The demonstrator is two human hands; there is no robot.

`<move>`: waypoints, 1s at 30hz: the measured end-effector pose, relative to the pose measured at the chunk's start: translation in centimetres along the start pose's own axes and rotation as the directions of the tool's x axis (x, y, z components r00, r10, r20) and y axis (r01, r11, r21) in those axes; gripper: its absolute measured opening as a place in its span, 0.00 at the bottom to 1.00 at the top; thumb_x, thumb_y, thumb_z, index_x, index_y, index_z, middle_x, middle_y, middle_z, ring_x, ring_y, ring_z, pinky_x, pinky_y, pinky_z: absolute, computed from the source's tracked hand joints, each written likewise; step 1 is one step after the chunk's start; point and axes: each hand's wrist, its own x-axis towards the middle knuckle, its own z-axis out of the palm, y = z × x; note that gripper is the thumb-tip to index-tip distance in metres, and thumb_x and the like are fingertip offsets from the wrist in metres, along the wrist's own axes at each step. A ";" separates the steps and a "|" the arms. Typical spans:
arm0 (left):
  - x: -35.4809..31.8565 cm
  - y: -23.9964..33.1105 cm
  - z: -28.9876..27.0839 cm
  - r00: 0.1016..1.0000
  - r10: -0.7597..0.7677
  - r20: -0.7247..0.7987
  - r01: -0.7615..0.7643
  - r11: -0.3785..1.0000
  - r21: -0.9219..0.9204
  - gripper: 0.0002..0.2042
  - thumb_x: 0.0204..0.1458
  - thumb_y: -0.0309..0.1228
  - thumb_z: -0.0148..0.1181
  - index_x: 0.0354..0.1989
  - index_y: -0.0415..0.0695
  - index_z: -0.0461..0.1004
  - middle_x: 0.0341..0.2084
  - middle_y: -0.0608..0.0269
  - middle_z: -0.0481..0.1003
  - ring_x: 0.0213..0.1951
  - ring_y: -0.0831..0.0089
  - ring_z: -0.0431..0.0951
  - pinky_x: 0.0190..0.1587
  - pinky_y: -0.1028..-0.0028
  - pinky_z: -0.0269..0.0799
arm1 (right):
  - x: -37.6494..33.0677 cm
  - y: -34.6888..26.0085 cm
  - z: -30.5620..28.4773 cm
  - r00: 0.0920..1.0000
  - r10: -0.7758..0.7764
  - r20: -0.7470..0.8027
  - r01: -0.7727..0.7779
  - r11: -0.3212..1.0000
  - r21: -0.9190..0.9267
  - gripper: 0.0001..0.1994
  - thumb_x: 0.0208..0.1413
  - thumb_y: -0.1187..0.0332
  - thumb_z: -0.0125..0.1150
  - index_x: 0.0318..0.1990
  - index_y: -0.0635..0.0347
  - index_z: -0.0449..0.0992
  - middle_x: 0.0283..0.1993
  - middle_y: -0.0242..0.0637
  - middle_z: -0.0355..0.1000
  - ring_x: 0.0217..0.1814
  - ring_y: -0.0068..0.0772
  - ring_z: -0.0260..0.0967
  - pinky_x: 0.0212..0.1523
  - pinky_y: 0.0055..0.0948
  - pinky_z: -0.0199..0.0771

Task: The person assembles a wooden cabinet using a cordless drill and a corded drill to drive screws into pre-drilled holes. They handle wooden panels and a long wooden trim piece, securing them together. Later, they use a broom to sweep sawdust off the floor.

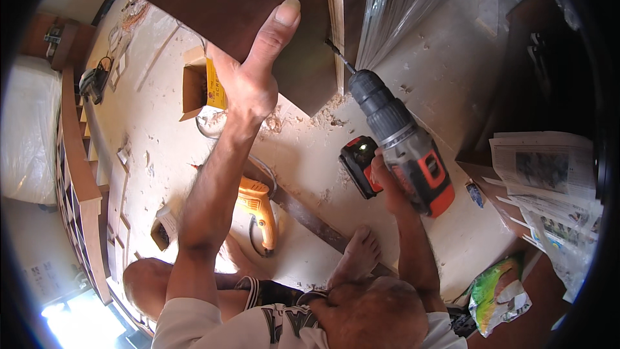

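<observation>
My left hand point(248, 84) grips the edge of a dark brown board point(226, 0), thumb lying on its face and fingers hidden behind it. In my right hand point(387, 184) is a cordless drill point(400, 132), black, grey and red, held by its handle with the battery point(361, 165) below. The long thin drill bit point(340, 55) points up and left at the board near its pale side edge; whether the tip touches is hard to tell. My fingers wrap the handle, partly hidden by the drill's body.
A yellow corded drill point(258, 210) and an open yellow-and-brown carton point(200, 84) lie on the dusty floor. A wooden strip point(310, 223) runs near my bare foot point(358, 255). Newspapers point(542, 168) are at the right, a wooden frame point(84, 155) at the left. Wood shavings point(332, 113) are scattered below the board.
</observation>
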 end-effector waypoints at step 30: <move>6.5 2.4 -13.1 0.848 0.108 0.519 -0.121 0.993 -0.010 0.38 0.58 0.54 0.62 0.69 0.36 0.63 0.56 0.51 0.74 0.55 0.63 0.76 0.59 0.62 0.71 | -6.8 -13.2 -1.1 0.880 -0.304 -0.364 0.353 0.933 0.073 0.15 0.62 0.74 0.60 0.56 0.65 0.72 0.29 0.27 0.67 0.28 0.19 0.65 0.31 0.26 0.68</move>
